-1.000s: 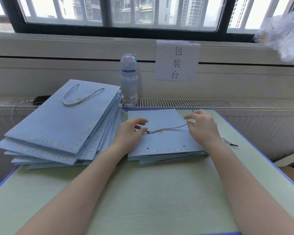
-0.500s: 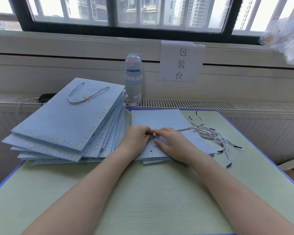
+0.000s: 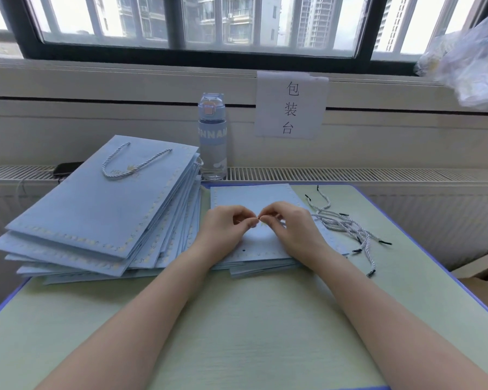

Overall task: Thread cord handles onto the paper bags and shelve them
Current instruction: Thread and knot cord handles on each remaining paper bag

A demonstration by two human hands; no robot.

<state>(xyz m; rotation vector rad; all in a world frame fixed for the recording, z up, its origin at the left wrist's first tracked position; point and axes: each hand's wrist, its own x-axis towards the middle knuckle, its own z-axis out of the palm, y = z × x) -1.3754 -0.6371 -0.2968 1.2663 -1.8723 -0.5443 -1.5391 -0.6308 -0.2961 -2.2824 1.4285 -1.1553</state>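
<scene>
The left hand [image 3: 226, 232] and the right hand [image 3: 290, 229] meet fingertip to fingertip over the top paper bag [image 3: 251, 194] of the flat stack in the middle of the green surface [image 3: 265, 319]. Each grip is narrow, with thumb and forefinger pinched on one small thing between them. It is too small to make out clearly and is judged to be the tip of a cord [image 3: 258, 219].

The step in hand appears to be readying a cord end for threading. A punched hole [image 3: 243, 249] shows near the bag's near edge, between the wrists, with nothing through it yet. The next move likely calls for steering the tip down to that hole and feeding it through without creasing the paper.

The loose cords [image 3: 347, 226] lie in a tangle just right of the stack. The finished bags [image 3: 96, 209] are piled at the left, and a twisted handle [image 3: 133, 164] lies on the top one.

A paper sign [image 3: 290, 105] on the wall reads 包装台. The water bottle [image 3: 212, 136] below the window shows the letters "NNAM"; the rest is out of sight.
</scene>
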